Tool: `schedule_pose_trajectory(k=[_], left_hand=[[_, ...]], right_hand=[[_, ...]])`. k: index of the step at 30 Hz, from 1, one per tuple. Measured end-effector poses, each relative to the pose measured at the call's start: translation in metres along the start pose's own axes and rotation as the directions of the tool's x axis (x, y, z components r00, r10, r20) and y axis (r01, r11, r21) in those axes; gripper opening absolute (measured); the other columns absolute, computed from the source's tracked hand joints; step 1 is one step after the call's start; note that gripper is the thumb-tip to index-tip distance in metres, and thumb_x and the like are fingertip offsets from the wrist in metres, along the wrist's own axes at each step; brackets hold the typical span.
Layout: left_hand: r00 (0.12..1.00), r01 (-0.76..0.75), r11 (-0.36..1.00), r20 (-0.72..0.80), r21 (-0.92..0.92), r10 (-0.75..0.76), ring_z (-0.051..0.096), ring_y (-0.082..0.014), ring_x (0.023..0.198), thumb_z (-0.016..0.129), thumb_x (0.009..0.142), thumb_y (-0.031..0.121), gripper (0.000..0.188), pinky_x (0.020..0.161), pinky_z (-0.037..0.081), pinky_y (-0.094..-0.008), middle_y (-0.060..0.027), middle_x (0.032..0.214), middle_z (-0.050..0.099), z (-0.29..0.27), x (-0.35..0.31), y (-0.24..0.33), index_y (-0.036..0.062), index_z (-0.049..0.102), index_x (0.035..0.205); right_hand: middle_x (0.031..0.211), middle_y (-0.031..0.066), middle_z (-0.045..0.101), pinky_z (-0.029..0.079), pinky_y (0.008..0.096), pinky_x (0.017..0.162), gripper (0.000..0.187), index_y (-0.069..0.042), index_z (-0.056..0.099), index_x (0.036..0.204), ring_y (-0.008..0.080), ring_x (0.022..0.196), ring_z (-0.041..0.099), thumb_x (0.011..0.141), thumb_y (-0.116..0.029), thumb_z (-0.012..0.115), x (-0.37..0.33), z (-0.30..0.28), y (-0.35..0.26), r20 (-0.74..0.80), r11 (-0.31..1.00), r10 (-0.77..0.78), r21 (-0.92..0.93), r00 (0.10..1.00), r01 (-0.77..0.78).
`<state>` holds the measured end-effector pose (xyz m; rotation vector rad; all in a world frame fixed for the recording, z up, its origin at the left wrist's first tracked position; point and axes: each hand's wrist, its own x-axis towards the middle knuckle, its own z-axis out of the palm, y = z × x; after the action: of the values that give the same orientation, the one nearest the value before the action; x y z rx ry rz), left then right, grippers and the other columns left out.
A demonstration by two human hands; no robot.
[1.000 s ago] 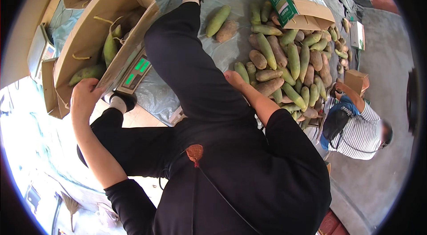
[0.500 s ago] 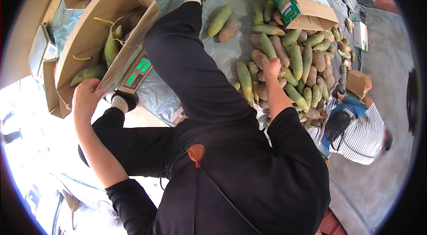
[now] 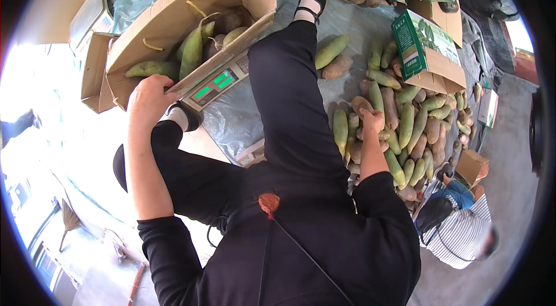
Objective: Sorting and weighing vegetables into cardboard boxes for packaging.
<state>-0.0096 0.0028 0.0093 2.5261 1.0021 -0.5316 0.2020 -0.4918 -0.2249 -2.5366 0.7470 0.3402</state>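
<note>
With closed fingers, my left hand (image 3: 152, 96) grips the near rim of a long open cardboard box (image 3: 174, 22). Inside the box lie green radishes (image 3: 191, 54) and some brown roots at its right end. The box sits at a scale with a lit green display (image 3: 213, 86). Over to the right, my right hand (image 3: 373, 123) is closed at the end of a brown root (image 3: 361, 103), on the left side of a large pile of green radishes (image 3: 406, 123) and brown roots. My palm hides part of that root.
A green radish (image 3: 332, 52) and a brown root (image 3: 337, 67) lie apart by my leg. Green-and-white cartons (image 3: 428, 45) stand behind the pile. A person in a striped shirt (image 3: 457, 239) is at the lower right. A broom (image 3: 69, 217) is at the lower left.
The whole view has shifted, so the box, scale and pile appear lower and farther right. My left hand stays on the box rim; my right hand stays at the pile's left side.
</note>
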Motion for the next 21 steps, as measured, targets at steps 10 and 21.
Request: schedule_pose_trajectory(k=[10,21], left_hand=[[0.998,-0.047,0.999,-0.041,-0.013,0.046,0.06,-0.0307,0.083,0.067,0.068,0.015,0.025,0.074,0.045,-0.0373,-0.0148,0.087,0.063,0.0,-0.003,-0.002,0.0012,0.067,0.089],[0.991,-0.121,0.992,-0.058,0.03,0.123,0.06,-0.0358,0.081,0.063,0.073,0.019,0.02,0.073,0.047,-0.0431,-0.0189,0.077,0.061,0.002,-0.002,-0.005,0.0015,0.066,0.081]], right_hand=[[0.097,0.0033,0.059,0.04,0.0237,0.067,0.045,0.0,0.056,0.106,0.0099,0.081,0.053,0.069,-0.012,0.077,-0.043,-0.048,-0.133,0.164,0.638,-0.372,0.761,0.914,0.123],[0.107,0.006,0.06,0.04,0.0281,0.088,0.04,-0.001,0.056,0.113,0.0148,0.1,0.056,0.077,-0.011,0.068,-0.173,-0.063,-0.347,0.252,0.316,-0.944,0.873,0.211,0.371]])
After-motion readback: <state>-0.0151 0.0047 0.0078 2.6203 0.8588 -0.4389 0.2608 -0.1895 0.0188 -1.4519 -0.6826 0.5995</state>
